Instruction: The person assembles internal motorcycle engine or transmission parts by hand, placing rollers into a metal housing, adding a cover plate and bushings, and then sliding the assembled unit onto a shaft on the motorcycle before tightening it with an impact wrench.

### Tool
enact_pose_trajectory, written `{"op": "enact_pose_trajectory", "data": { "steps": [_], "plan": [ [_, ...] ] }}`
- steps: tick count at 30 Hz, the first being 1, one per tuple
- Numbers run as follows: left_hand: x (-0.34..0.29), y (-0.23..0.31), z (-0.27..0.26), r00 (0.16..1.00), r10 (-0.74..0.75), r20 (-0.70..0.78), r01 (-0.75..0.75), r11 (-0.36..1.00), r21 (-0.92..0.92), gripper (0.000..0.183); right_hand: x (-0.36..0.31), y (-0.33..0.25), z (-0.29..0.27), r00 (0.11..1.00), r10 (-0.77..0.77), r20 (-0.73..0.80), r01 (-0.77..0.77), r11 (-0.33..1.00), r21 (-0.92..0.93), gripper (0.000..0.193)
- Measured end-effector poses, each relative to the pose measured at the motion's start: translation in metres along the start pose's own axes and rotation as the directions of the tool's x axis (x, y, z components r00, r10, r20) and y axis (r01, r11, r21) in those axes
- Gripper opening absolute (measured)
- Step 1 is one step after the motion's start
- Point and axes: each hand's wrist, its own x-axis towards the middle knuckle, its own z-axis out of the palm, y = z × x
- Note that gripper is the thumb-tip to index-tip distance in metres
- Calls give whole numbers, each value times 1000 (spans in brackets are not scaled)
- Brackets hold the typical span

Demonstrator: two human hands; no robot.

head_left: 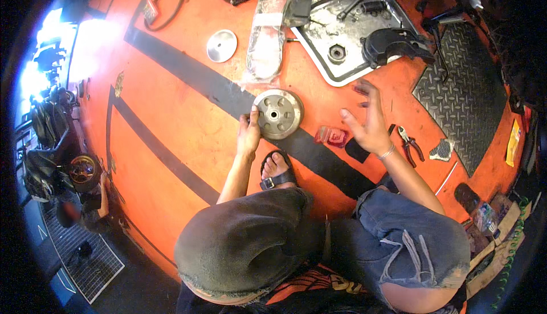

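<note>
A round metal clutch drum (pixel 283 121), with a hub hole in its middle and a ring of round openings, is in front of me above my sandalled foot. My left hand (pixel 248 135) grips its left edge between thumb and fingers. To the right, my right hand (pixel 371 125) is raised with its fingers apart and nothing in it; its fingertips are slightly blurred. Just left of that hand sits a small clear packet with red contents (pixel 332 136). Beside its wrist lie pliers (pixel 408 143) with dark handles.
A white-rimmed tray (pixel 327 79) at the far right holds a nut-like part (pixel 337 54) and a black cover (pixel 393 46). Left of it are a plastic-wrapped part (pixel 266 40), a silver disc (pixel 221 46) and a belt (pixel 181 6). At far left, another person (pixel 91 214) works beside a wheel (pixel 83 170).
</note>
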Motion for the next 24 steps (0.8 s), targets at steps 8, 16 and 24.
{"op": "enact_pose_trajectory", "data": {
  "steps": [8, 16, 24],
  "plan": [
    [30, -22, 21, 947, -185, 263, 288, 851, -438, 70, 38, 22, 122, 978, 53, 202, -141, 881, 452, 81],
    [-8, 10, 28, 957, -129, 260, 283, 610, -740, 76, 37, -37, 107, 975, -44, 216, -84, 831, 550, 93],
    [-77, 89, -1, 923, 362, 132, 109, 84, -991, 68, 48, -195, -23, 688, -539, 485, 348, 832, 432, 90]
  ]
}}
